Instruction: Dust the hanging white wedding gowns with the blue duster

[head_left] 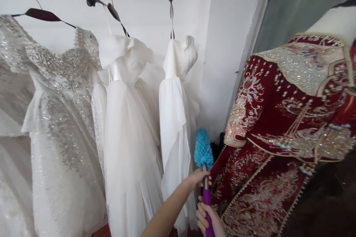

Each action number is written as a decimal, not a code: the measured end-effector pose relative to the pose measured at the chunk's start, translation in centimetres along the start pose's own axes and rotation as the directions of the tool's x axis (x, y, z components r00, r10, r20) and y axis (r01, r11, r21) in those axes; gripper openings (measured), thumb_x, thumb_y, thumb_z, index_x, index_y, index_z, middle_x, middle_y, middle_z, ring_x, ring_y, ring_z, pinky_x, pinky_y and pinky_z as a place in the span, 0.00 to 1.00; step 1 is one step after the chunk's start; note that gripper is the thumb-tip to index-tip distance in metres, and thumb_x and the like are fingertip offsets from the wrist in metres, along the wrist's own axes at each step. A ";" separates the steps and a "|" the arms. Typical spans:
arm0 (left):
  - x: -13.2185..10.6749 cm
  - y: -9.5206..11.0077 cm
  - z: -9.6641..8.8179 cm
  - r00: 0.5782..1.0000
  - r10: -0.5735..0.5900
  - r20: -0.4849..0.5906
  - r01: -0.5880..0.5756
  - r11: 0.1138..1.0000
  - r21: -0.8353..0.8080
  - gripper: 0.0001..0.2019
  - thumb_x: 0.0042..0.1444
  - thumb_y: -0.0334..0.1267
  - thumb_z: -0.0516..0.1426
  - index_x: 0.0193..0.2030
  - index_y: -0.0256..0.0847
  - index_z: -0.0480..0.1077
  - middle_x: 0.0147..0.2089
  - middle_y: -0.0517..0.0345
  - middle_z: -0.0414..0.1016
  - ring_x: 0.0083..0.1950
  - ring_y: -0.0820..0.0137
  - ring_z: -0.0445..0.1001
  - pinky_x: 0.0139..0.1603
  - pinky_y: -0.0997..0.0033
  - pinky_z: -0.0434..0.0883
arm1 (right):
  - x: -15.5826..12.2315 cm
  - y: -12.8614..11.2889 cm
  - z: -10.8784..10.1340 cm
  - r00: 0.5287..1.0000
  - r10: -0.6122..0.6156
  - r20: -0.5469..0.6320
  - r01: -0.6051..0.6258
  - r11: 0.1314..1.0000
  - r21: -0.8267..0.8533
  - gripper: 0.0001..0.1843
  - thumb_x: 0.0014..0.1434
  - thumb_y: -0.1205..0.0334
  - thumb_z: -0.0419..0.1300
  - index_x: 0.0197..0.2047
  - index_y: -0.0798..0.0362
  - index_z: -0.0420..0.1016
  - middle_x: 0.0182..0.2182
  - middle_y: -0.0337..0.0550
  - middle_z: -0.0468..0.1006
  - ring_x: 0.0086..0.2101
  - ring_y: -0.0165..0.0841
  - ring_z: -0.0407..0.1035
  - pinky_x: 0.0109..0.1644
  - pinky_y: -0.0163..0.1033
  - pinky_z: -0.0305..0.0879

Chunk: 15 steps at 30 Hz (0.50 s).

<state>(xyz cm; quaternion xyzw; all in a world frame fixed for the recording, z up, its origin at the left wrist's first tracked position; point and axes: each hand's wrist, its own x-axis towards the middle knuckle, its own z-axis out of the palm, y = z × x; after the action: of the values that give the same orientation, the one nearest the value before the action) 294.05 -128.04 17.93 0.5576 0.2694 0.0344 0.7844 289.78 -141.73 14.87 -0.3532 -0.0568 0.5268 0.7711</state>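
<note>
I count three white dresses (130, 126) on hangers, one red gown (278, 137), one duster (204, 177). My left hand (198, 179) is closed around the duster's shaft just below the blue head; my right hand (207, 218) grips its purple handle. It stands upright, head up, between the white dresses and the gown.

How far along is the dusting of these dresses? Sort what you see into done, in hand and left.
Done: nothing shows as finished; no dress looks visibly changed.
In hand: both hands hold the duster, left hand at the neck under the blue head, right hand on the purple handle, between the white dress and the red embroidered gown.
Left: cannot be judged.
</note>
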 end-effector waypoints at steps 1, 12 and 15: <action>-0.4 2.2 0.3 0.999 0.043 0.007 -0.043 0.999 -0.007 0.07 0.53 0.34 0.52 0.40 0.41 0.65 0.25 0.66 0.66 0.21 0.77 0.66 0.26 0.73 0.61 | -0.4 -1.0 1.3 1.000 -0.020 0.003 0.020 1.000 0.002 0.17 0.37 0.52 0.71 0.32 0.47 0.78 0.14 0.26 0.61 0.12 0.15 0.47 0.15 0.26 0.42; -5.3 16.6 1.1 0.885 0.463 0.056 -0.463 0.886 -0.012 0.19 0.51 0.40 0.55 0.51 0.42 0.61 0.24 0.69 0.66 0.18 0.78 0.68 0.21 0.78 0.63 | -1.1 -9.1 11.0 0.961 -0.204 0.184 0.245 0.940 -0.236 0.17 0.49 0.57 0.63 0.42 0.50 0.66 0.15 0.23 0.62 0.12 0.16 0.50 0.15 0.25 0.45; -4.3 15.3 -0.1 0.915 0.402 -0.041 -0.403 0.914 -0.032 0.15 0.54 0.36 0.52 0.49 0.41 0.62 0.23 0.70 0.66 0.18 0.79 0.67 0.22 0.79 0.62 | 0.2 -8.2 10.3 0.966 -0.175 0.189 0.218 0.946 -0.239 0.17 0.49 0.58 0.63 0.42 0.51 0.66 0.15 0.23 0.62 0.12 0.17 0.51 0.15 0.25 0.46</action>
<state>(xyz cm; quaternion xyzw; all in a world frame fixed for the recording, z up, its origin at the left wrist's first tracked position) 294.10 -123.72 33.20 0.5846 0.1613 0.2099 0.7669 291.51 -138.18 27.42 -0.3981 -0.2235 0.4628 0.7599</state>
